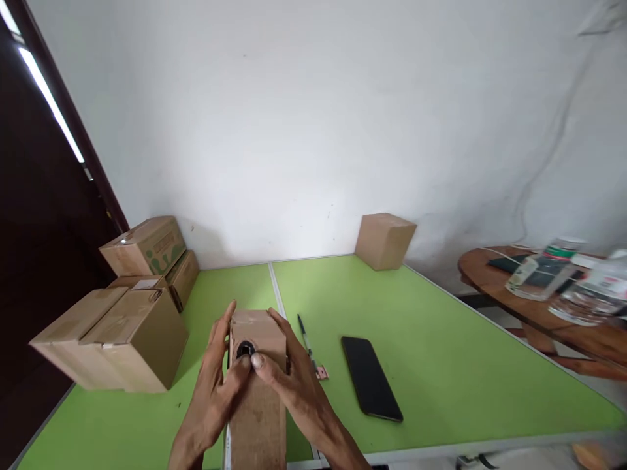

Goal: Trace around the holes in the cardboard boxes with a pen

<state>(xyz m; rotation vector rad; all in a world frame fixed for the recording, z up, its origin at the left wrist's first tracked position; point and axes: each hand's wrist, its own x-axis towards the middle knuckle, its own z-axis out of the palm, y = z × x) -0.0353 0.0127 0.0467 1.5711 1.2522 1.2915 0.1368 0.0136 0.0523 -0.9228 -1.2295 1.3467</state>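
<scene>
Green table (pixel 450 365): both hands (pixel 213 388) (pixel 301 391) clamp a carton (pixel 258 421), its long axis seemingly toward the wall (pixel 304 130).

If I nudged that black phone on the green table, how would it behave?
The phone would probably slide rather than roll or tip, since it lies flat. It looks stiff, being a thin slab with straight edges. Its smooth, dark surface suggests it might be slippery.

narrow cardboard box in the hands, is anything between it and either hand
Nothing visible: the left hand and right hand hold the narrow cardboard box from both sides, thumbs at its round black piece. The pen and smartphone lie off to the right.
</scene>
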